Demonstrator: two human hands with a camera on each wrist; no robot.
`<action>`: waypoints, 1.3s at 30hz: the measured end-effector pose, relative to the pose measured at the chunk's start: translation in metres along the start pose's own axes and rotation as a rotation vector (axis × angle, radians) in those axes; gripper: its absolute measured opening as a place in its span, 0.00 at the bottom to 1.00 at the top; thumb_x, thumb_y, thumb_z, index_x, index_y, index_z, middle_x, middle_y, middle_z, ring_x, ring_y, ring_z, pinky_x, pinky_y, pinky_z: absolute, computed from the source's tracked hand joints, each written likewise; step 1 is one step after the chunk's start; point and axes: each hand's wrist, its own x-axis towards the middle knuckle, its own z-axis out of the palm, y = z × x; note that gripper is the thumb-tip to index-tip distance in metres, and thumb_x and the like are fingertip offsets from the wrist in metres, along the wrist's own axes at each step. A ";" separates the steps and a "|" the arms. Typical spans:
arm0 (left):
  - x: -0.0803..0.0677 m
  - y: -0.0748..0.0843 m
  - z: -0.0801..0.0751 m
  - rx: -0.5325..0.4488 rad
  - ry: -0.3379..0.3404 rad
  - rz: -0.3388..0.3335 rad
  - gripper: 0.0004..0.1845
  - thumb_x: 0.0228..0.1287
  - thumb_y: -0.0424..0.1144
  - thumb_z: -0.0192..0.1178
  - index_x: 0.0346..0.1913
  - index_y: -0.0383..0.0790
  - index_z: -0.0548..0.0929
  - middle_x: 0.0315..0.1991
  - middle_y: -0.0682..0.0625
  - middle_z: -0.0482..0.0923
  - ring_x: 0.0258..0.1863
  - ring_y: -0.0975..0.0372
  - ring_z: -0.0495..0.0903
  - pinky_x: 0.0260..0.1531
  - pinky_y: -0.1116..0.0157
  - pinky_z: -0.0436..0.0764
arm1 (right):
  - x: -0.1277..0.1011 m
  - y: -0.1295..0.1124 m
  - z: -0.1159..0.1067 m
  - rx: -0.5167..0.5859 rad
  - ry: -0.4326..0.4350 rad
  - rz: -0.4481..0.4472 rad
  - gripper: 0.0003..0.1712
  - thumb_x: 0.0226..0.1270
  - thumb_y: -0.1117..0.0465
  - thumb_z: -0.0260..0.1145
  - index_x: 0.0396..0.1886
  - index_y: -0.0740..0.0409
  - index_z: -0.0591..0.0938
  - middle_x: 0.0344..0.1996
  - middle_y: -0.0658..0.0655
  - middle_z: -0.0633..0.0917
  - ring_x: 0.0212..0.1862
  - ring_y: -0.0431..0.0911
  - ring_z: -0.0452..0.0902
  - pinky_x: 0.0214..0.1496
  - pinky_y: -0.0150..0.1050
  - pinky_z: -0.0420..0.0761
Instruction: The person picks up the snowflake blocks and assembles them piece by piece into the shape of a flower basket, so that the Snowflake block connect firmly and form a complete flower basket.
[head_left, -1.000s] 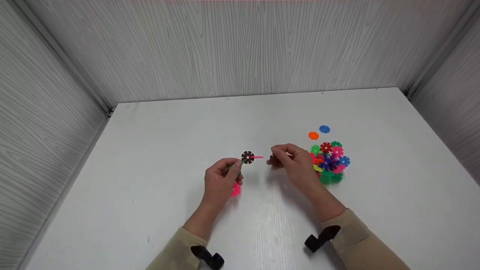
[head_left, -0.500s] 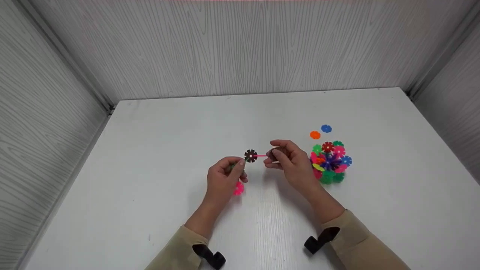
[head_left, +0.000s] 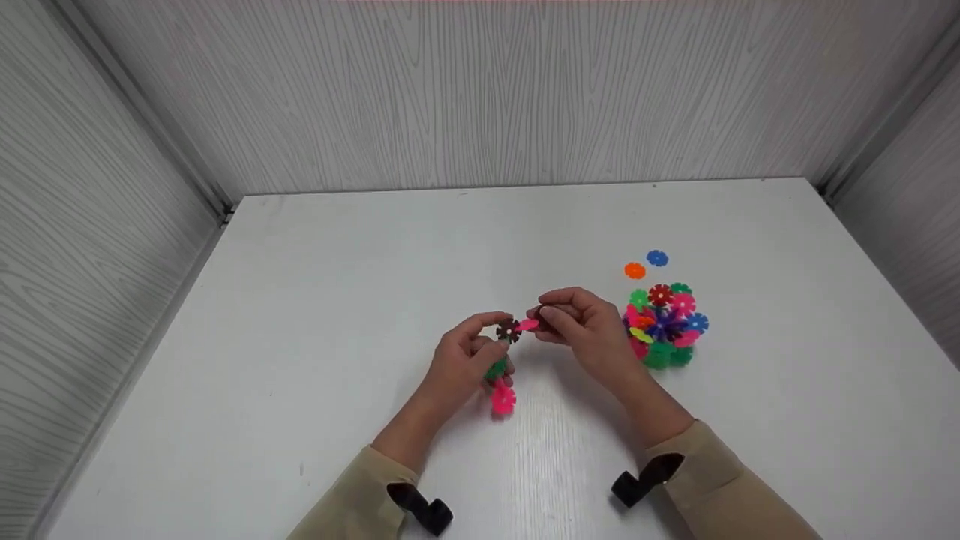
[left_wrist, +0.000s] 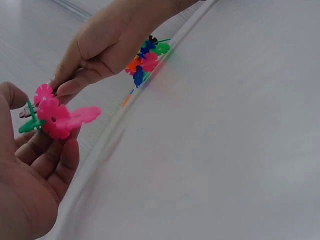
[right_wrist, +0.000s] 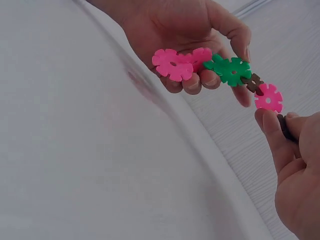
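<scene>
A recording booth rather than a home: bare white table (head_left: 315, 300) boxed by grey wood-grain panels (head_left: 487, 90).

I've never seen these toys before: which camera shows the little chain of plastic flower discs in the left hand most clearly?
The right wrist view: the chain of pink, green and brown plastic flower discs lies spread flat, each disc distinct. The head view shows it small and partly behind the left hand. The left wrist view shows overlapping pink discs, mostly edge-on.

Glossy plastic discs (right_wrist: 172, 64); smooth matt white table (head_left: 337, 285).
</scene>
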 end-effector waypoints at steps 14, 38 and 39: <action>0.003 -0.001 0.000 -0.046 -0.007 0.011 0.12 0.80 0.41 0.61 0.56 0.36 0.83 0.34 0.41 0.85 0.28 0.54 0.87 0.41 0.60 0.90 | -0.001 0.003 -0.001 -0.117 0.059 0.006 0.13 0.76 0.61 0.71 0.52 0.64 0.88 0.40 0.60 0.91 0.39 0.53 0.89 0.43 0.39 0.90; 0.003 0.001 -0.007 -0.084 -0.071 -0.086 0.17 0.79 0.40 0.63 0.62 0.34 0.86 0.38 0.41 0.87 0.33 0.56 0.89 0.46 0.63 0.89 | -0.001 0.001 -0.004 -0.074 -0.045 0.058 0.16 0.76 0.66 0.69 0.58 0.71 0.86 0.45 0.62 0.91 0.39 0.48 0.91 0.48 0.40 0.90; 0.004 0.000 -0.007 -0.082 -0.080 -0.083 0.17 0.79 0.40 0.63 0.62 0.32 0.85 0.37 0.42 0.87 0.33 0.57 0.88 0.45 0.64 0.89 | -0.001 0.001 -0.004 -0.070 -0.054 0.058 0.16 0.77 0.66 0.69 0.58 0.72 0.86 0.45 0.63 0.91 0.39 0.48 0.91 0.48 0.40 0.90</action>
